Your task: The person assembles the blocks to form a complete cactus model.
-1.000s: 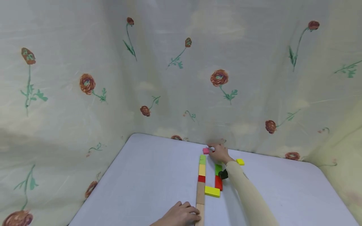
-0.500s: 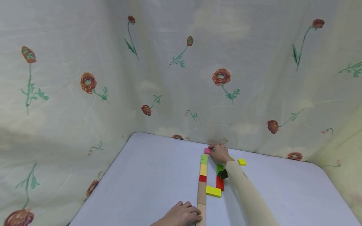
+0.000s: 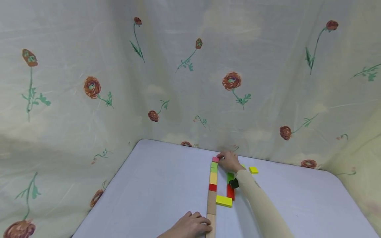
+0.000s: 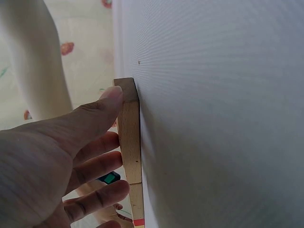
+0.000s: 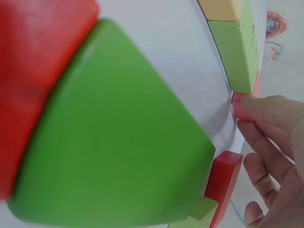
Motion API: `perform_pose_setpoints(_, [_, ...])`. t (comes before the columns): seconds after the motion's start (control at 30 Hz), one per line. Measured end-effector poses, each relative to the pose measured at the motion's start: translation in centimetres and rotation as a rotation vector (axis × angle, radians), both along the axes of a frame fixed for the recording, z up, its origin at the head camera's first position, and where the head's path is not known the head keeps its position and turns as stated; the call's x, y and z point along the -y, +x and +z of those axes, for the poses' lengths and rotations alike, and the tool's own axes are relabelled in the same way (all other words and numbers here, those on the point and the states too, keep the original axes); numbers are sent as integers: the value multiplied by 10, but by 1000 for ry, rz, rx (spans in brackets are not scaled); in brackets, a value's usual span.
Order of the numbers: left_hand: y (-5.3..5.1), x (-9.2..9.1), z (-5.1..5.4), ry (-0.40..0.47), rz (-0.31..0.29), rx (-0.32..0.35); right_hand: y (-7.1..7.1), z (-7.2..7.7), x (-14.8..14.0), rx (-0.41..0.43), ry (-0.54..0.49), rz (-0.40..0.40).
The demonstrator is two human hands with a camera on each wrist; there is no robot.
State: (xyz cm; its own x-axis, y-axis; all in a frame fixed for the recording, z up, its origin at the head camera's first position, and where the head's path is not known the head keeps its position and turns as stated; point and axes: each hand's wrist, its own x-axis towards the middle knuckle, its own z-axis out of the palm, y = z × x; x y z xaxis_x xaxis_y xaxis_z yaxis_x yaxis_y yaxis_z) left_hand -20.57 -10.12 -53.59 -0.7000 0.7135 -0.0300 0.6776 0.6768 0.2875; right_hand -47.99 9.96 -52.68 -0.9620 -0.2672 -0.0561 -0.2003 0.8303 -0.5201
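Observation:
A row of blocks runs away across the table: plain wooden block [image 3: 211, 219], brown block [image 3: 211, 202], red block [image 3: 212, 187], pale yellow block [image 3: 213, 178], light green block [image 3: 214, 167] and pink block [image 3: 215, 159] at the far end. My left hand [image 3: 192, 226] rests at the near wooden block, its thumb on the end face [image 4: 126, 89] in the left wrist view. With thumb and index finger my right hand [image 3: 230, 161] pinches the pink block [image 5: 240, 107], which touches the light green block [image 5: 235, 54].
Right of the row lie a yellow block [image 3: 224, 201], a red block [image 3: 230, 192] and a green block [image 3: 230, 177]. Another yellow block [image 3: 253, 170] lies farther right. Beside my right hand is a red block [image 5: 223, 175]. Flowered cloth [image 3: 178, 82] hangs behind the table.
The pink block has moved slightly nearer and left, against the light green block, with my right hand on it. My left hand has stayed at the near wooden block.

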Motion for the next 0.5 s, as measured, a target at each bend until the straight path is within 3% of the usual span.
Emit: perform_pose_setpoints(0.5, [-1, 0, 2, -6, 0, 6, 1, 3, 1, 38, -25, -5])
